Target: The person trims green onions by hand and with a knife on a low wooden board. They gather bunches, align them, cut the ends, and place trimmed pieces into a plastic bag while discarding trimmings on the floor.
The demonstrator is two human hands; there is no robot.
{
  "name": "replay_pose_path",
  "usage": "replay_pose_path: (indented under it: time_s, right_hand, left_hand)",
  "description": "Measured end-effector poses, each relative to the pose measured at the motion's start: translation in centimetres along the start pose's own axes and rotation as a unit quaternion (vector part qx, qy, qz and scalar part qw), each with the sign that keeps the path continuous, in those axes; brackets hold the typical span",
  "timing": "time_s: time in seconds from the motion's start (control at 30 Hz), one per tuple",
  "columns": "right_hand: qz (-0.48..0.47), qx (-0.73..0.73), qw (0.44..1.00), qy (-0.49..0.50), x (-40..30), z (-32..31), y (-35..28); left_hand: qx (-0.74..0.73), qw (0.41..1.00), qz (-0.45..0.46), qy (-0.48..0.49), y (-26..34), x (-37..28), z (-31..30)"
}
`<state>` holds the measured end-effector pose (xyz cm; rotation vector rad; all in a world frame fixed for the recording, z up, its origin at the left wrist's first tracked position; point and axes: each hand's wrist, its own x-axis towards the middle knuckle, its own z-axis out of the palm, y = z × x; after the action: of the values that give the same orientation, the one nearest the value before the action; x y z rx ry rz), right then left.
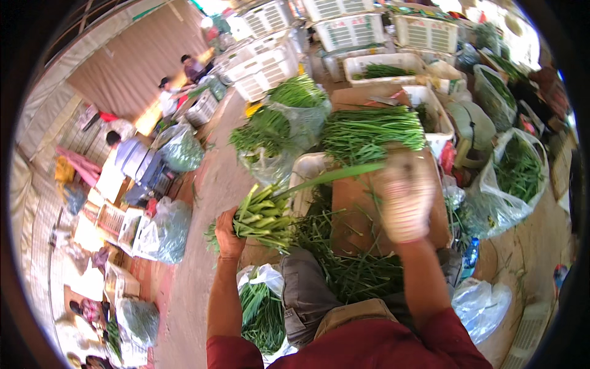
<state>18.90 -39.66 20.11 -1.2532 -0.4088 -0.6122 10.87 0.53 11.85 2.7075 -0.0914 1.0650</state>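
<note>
My left hand [229, 234] grips a bundle of thick green leafy stalks [265, 217], their pale ends pointing up and right. A long flat green leaf [336, 174] stretches from near this bundle to my right hand [408, 198]. That hand wears a pale striped knit glove and is blurred by motion; its fingers appear closed on the leaf's end. Under it lies a brown board [352, 217] strewn with loose green bits. Just beyond, a neat pile of long green stalks [373, 131] rests on the board. Loose green leaves [364, 276] lie heaped between my legs.
Bags of greens [299, 106] stand ahead left, another open bag [516, 170] at right. A knife [385, 100] lies beyond the stalk pile. White plastic crates [352, 32] are stacked at the back. Several people [138, 157] sit among crates and bags at left.
</note>
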Motion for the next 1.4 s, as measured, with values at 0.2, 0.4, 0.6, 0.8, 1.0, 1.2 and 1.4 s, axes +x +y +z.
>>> replay_pose_path:
  time_s: [0.2, 0.4, 0.6, 0.8, 1.0, 1.2, 1.4]
  right_hand:
    - [0.091, -0.101, 0.990, 0.042, -2.0, -11.7, 3.7]
    - [0.129, -0.248, 0.936, -0.212, -6.5, -7.0, 1.9]
    - [-0.073, -0.123, 0.927, -0.346, -4.1, 4.2, -2.7]
    - [-0.145, -0.180, 0.893, -0.386, -4.2, 7.0, -2.3]
    - [-0.101, -0.153, 0.909, -0.375, -5.9, 6.6, -0.2]
    - [-0.009, -0.008, 0.960, -0.281, -6.8, 6.4, 0.3]
    - [0.121, 0.030, 0.941, -0.314, -7.2, 6.5, -0.1]
  left_hand:
    - [-0.232, 0.943, -0.208, 0.117, -7.6, -5.7, 0.7]
    - [-0.484, 0.823, -0.280, 0.102, 1.1, -3.8, 0.7]
    - [-0.578, 0.699, -0.409, 0.099, -3.7, -9.7, 4.7]
    - [-0.419, 0.872, -0.247, -0.051, 3.7, -5.8, 2.6]
    - [-0.216, 0.966, -0.141, -0.034, 4.7, -5.4, 2.3]
    - [-0.425, 0.873, -0.224, -0.076, 3.1, -8.9, 4.2]
    - [-0.442, 0.859, -0.243, -0.082, 2.0, -10.4, 4.2]
